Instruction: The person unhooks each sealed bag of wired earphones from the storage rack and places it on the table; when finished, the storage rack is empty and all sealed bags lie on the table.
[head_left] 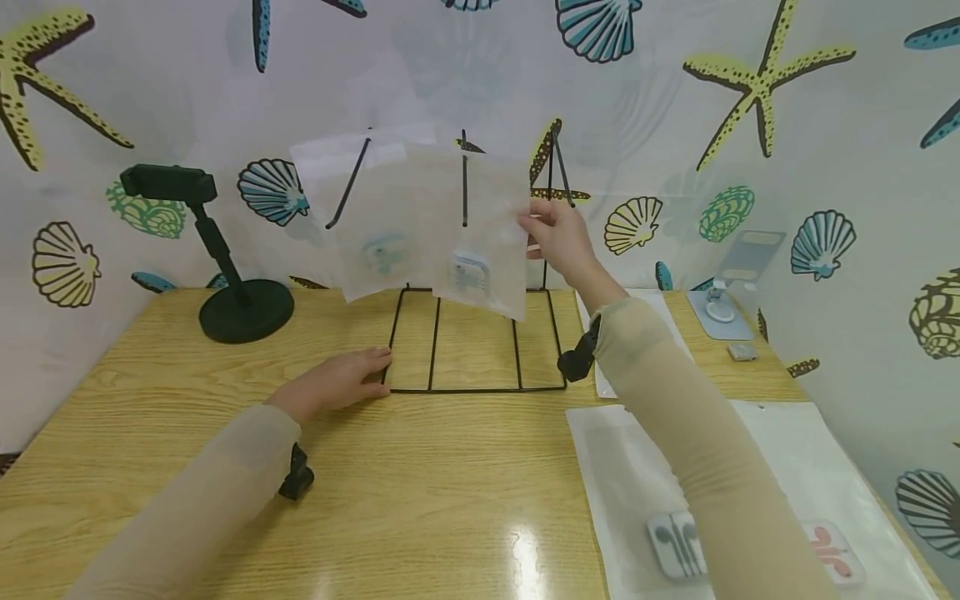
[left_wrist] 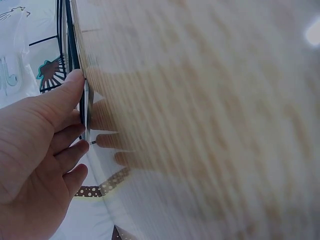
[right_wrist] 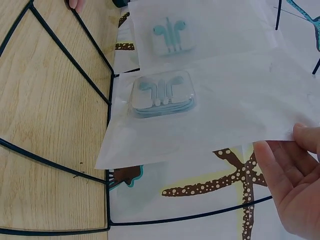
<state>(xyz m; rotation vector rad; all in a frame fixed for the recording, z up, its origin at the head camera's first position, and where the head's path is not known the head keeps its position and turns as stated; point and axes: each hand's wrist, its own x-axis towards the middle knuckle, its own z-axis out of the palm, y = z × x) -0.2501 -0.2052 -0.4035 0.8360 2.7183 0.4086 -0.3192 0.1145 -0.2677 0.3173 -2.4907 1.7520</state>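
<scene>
A black wire display rack (head_left: 476, 391) stands on the wooden table with hooks above its base. Two translucent bags hang there: the left bag (head_left: 367, 200) and the middle bag (head_left: 487, 225). Each contains wired earphones in a clear case, plainest as the earphone case (right_wrist: 162, 95) in the right wrist view. My right hand (head_left: 558, 237) pinches the middle bag's right edge between thumb and fingers. Low at the base's left side, my left hand (head_left: 337, 383) touches the wire with its fingertips; the left wrist view shows its fingers (left_wrist: 72, 155) loosely bent against the rail.
A dark green stand (head_left: 240, 308) is at the back left. More bags lie at right, including a front bag (head_left: 615, 467) with an earphone case (head_left: 675, 542) and another pink earphone case (head_left: 831, 552). A phone holder (head_left: 723, 317) and a small grey item (head_left: 742, 352) are beyond. Patterned cloth hangs behind.
</scene>
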